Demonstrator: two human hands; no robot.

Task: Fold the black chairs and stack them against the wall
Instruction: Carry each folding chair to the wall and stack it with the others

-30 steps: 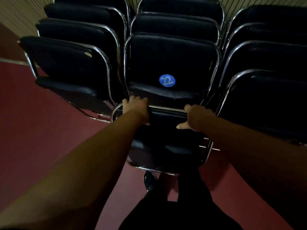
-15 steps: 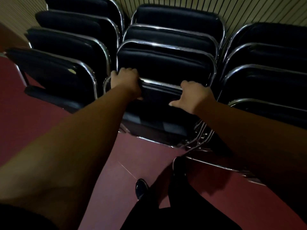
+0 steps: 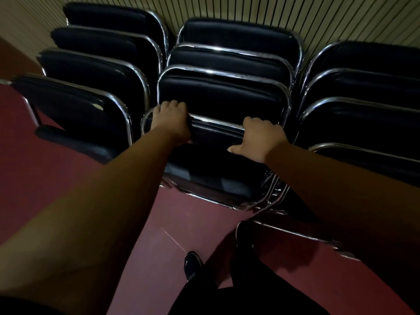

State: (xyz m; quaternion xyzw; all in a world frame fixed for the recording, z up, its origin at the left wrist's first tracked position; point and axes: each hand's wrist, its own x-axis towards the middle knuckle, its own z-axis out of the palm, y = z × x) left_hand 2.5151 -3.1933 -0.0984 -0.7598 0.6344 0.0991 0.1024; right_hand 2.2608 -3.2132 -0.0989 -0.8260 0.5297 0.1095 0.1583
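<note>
Chrome top rail [image 3: 216, 122] of the folded chair [image 3: 213, 171] is gripped by curled left hand [image 3: 172, 120] and right hand [image 3: 261, 138]; judged stiff, heavyish, slick.

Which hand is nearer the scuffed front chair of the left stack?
Left. The left hand grips the top rail of the front middle chair, just beside the scuffed chair; the right hand grips the same rail farther right.

head-worn view, angled down, close
</note>
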